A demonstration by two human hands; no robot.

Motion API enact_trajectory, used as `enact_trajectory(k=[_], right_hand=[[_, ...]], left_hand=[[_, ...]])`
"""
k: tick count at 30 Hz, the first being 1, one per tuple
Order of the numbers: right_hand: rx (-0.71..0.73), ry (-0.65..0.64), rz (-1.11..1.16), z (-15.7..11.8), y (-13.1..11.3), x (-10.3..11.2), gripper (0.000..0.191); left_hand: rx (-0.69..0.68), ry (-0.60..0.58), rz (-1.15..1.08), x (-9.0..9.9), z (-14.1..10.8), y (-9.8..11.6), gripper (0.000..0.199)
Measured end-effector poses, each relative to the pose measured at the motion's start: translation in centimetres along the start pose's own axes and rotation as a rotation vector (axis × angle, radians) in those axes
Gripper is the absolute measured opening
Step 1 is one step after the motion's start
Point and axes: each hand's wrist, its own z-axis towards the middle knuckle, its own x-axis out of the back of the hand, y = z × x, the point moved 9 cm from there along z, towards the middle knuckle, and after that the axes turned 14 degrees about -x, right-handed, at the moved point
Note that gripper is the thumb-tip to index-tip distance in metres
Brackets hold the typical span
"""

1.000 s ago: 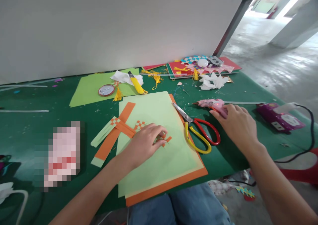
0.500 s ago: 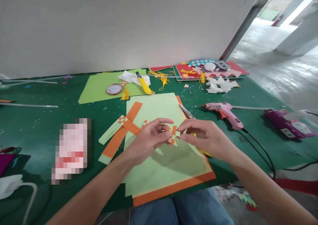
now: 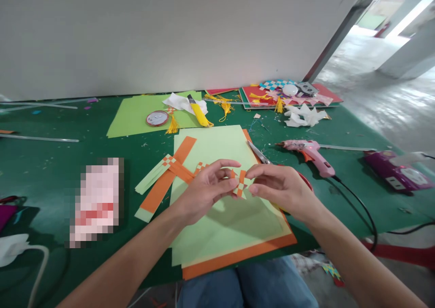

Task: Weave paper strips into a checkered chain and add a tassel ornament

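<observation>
The left hand (image 3: 210, 185) is pinching a small checkered orange-and-pale-green woven paper piece (image 3: 241, 188) by its left side, above a large pale green rectangular paper sheet (image 3: 217, 235), probably leaving the strip ends accessible. The right hand (image 3: 283, 188) is curling at the opposite edge; whether its 2 nearest fingertips are gripping, I cannot tell. A pink plastic glue gun (image 3: 307, 151) is lying rightward, seemingly for easy reach.

scissors (image 3: 259, 153) partly hidden bhnd rt grip (image 3: 283, 188)
</observation>
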Motion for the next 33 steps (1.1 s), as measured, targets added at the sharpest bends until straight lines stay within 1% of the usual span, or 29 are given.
enact_trajectory(k=[7,11,14,18,22,25,27,30,33], right_hand=[[0.018,0.044,-0.065,-0.2,-0.4,0.0,0.015],[0.021,0.057,-0.086,-0.2,-0.6,0.0,0.016],[0.017,0.064,-0.078,-0.3,-0.5,0.0,0.012],[0.033,0.073,-0.065,-0.4,-0.4,-0.2,0.008],[0.077,0.128,-0.089,-0.6,-0.5,-0.2,0.006],[0.129,0.213,-0.164,-0.8,-1.0,-0.1,0.009],[0.178,0.264,-0.243,-1.0,-1.5,-0.2,0.012],[0.240,0.295,-0.351,-1.2,-2.1,-0.8,0.015],[0.277,0.322,-0.403,-1.3,-2.3,-1.1,0.015]], left_hand=[[0.029,0.026,0.038,0.3,-0.1,-0.1,0.034],[0.016,0.013,0.064,0.4,-0.1,-0.1,0.035],[-0.034,-0.017,0.123,0.3,0.0,0.3,0.032],[-0.123,-0.032,0.271,0.3,0.1,1.1,0.028],[-0.199,-0.003,0.425,0.5,0.1,1.8,0.025],[-0.264,0.044,0.521,0.9,0.0,2.3,0.020],[-0.291,0.039,0.550,0.8,-0.1,2.6,0.018],[-0.318,0.019,0.571,0.4,-0.2,2.9,0.019],[-0.344,0.025,0.635,0.3,-0.3,3.2,0.017]])
